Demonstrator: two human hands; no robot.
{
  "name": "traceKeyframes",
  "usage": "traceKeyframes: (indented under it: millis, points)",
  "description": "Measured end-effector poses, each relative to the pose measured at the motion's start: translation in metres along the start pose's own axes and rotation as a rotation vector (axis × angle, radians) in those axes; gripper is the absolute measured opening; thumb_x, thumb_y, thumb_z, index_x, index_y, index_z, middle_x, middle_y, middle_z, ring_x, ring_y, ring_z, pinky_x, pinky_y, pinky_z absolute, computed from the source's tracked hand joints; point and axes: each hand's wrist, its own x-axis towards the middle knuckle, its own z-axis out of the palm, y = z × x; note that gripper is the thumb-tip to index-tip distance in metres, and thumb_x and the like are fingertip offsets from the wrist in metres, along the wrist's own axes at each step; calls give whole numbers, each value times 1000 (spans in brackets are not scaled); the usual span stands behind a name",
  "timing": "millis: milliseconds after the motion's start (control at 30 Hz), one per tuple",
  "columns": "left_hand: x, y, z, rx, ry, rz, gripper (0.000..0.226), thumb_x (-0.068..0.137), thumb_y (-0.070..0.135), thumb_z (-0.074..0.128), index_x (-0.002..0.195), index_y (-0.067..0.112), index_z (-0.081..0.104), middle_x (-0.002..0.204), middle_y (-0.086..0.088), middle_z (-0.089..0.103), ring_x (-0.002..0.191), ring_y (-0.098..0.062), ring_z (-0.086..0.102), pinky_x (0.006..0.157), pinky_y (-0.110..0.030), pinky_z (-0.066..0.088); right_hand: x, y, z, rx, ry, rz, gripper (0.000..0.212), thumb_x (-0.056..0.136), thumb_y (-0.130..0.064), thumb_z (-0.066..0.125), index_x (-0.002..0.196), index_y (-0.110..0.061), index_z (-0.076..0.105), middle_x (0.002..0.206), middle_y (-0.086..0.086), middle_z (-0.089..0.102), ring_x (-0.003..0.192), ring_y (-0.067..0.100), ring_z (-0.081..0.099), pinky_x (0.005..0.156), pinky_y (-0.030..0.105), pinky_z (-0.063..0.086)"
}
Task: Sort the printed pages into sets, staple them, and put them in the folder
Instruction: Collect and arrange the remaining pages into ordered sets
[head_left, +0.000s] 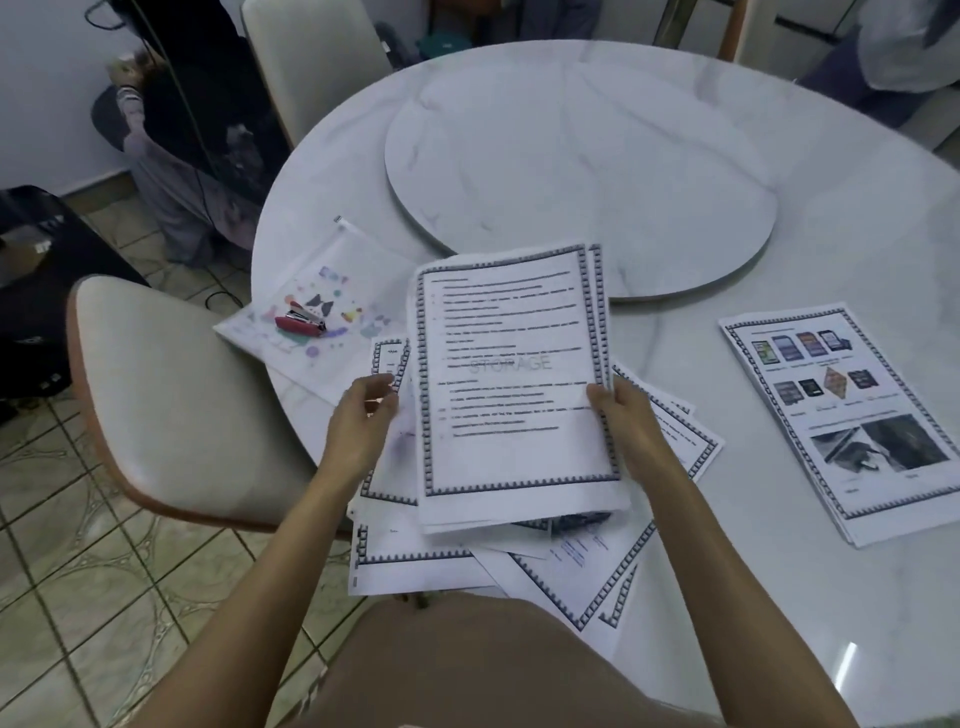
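My right hand (626, 421) grips the right edge of a thick stack of bordered printed pages (511, 374), its top page marked STORAGE, held above the table's near edge. My left hand (361, 415) is just left of the stack and pinches the edge of a bordered page (392, 364). More loose bordered pages (587, 577) lie fanned out under the stack. A sorted set with picture pages (852, 415) lies to the right. A translucent patterned folder (332, 291) lies at the left, with a red stapler (300, 322) on top of it.
The round white marble table (779, 597) carries a raised turntable (571, 171) at its centre. A cream chair (176, 400) stands at the left, another chair (311, 57) at the back. Dark bags and clothes sit on the tiled floor at the far left.
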Motion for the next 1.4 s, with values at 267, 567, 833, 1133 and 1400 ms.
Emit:
traceKeyframes:
  millis: [267, 567, 833, 1133, 1400]
  points:
    - [8, -6, -4, 246, 71, -139, 52, 88, 25, 57, 133, 8, 40, 137, -21, 41, 125, -34, 43, 104, -41, 35, 2, 28, -82, 109, 360, 24, 27, 95, -13, 45, 116, 0, 55, 106, 12, 58, 88, 22, 55, 66, 24, 45]
    - [-1, -9, 5, 388, 22, -165, 63, 79, 20, 68, 131, 7, 34, 126, -19, 46, 105, -34, 54, 84, -39, 45, -6, 57, -100, 57, 449, 80, 30, 95, -13, 45, 119, 4, 54, 105, 12, 56, 96, 21, 52, 76, 29, 40]
    - [2, -18, -4, 403, 145, -94, 28, 89, 17, 56, 112, 1, 57, 106, -19, 64, 95, -33, 57, 74, -31, 40, -9, 64, -99, 70, 431, 83, 32, 96, -15, 45, 121, 1, 53, 112, 15, 58, 96, 23, 54, 81, 32, 41]
    - [-4, -12, -34, 501, 405, 206, 24, 93, 11, 46, 106, 1, 62, 93, -26, 67, 82, -41, 61, 71, -38, 45, -12, 62, -111, 35, 470, 54, 31, 96, -15, 45, 119, 2, 54, 121, 20, 58, 100, 26, 56, 82, 32, 43]
    - [9, 5, -38, 260, 471, 183, 26, 93, 13, 47, 111, 1, 62, 104, -24, 67, 94, -36, 61, 83, -35, 44, -16, 59, -135, 10, 569, 29, 32, 95, -16, 45, 114, 7, 53, 119, 28, 57, 109, 39, 55, 91, 43, 44]
